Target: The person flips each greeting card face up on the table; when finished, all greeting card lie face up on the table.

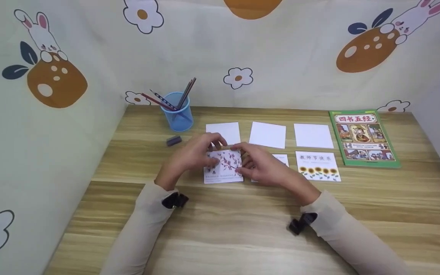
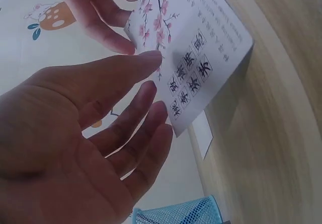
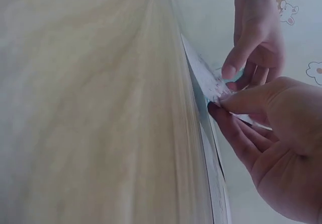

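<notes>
A greeting card printed with pink blossom branches [image 1: 225,170] is tilted above the table in front of me. My right hand [image 1: 264,166] pinches its right edge between thumb and fingers, as the right wrist view shows. At the card's left side is my left hand [image 2: 95,128], its thumb over the printed face. Its loosely bent fingers [image 2: 133,151] come close to the edge; whether they touch it is unclear. Behind it lies a white card [image 1: 224,130], partly covered. Another printed card [image 1: 281,157] is mostly hidden by my right hand.
Two blank white cards [image 1: 267,134] [image 1: 313,135] lie in the back row. Nearer is a sunflower card [image 1: 318,168], beside a green picture book [image 1: 365,139]. A blue mesh pencil cup [image 1: 178,118] and a dark eraser-like block [image 1: 173,141] are at the left.
</notes>
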The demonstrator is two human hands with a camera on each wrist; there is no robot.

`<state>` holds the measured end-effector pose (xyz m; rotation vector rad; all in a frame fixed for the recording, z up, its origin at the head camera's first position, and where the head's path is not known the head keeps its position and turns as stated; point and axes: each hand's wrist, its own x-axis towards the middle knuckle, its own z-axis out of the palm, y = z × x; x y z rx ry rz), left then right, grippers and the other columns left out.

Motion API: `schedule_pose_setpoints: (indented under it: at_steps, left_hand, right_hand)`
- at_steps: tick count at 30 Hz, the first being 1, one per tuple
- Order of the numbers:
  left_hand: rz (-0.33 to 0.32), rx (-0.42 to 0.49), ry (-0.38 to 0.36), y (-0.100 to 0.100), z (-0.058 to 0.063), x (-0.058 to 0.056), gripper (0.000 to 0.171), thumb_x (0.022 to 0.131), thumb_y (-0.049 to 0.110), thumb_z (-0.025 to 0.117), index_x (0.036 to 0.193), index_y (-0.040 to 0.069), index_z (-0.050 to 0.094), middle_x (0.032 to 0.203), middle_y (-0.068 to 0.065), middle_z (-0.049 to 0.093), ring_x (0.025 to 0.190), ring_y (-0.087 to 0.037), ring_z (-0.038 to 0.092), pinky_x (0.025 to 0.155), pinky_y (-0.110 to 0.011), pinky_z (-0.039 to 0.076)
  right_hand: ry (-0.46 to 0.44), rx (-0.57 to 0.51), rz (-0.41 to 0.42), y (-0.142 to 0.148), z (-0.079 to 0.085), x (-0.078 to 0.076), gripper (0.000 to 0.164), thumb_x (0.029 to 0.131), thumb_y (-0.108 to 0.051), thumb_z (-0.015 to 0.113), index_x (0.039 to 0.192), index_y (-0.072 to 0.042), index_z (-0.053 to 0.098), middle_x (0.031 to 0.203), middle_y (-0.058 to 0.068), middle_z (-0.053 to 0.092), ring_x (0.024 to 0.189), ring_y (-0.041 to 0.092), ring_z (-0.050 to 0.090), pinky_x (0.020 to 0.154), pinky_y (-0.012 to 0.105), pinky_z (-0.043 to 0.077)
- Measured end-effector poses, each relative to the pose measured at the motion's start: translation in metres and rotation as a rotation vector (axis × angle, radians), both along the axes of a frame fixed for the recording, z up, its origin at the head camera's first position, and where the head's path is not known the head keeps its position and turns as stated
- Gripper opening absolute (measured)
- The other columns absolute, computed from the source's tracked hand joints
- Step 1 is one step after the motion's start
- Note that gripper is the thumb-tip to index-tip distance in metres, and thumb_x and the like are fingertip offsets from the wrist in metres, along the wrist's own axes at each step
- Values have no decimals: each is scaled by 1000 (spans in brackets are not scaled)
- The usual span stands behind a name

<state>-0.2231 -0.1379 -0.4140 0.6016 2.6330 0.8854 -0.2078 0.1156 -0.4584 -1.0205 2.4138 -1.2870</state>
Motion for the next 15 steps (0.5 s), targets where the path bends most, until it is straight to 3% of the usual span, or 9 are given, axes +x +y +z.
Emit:
schedule_pose_setpoints:
  at_steps: [4,8,11,15]
  left_hand:
    - [-27,-4,-34,0,-5,0,43,91,1,81,131,11,72,123,-11,76,116,-28,70,105,-46,59]
    - [-35,-22,-33,2,-9,1,41,90,0,81,129,8,74,121,-11,76,114,-27,70,105,-46,58]
    - [-34,-42,-33,4,-12,1,39,92,0,80,130,8,74,122,-10,75,115,-27,69,107,-46,57]
    - [-29,-45,-49,6,-15,2,38,94,0,79,130,9,73,123,-9,75,116,-27,68,109,-46,56]
  right_hand:
    - [121,75,0,0,0,3,61,96,-8,81,151,-5,56,134,14,68,116,26,73,102,38,62]
    - [259,204,-24,0,1,7,46,92,-18,85,135,-10,70,151,14,59,143,32,55,123,50,46]
    - [271,268,-12,0,1,10,32,92,-20,85,122,-13,79,155,16,56,149,35,49,127,55,41]
    - [235,320,8,0,2,12,27,94,-24,82,121,-18,81,154,15,60,147,34,51,127,56,40]
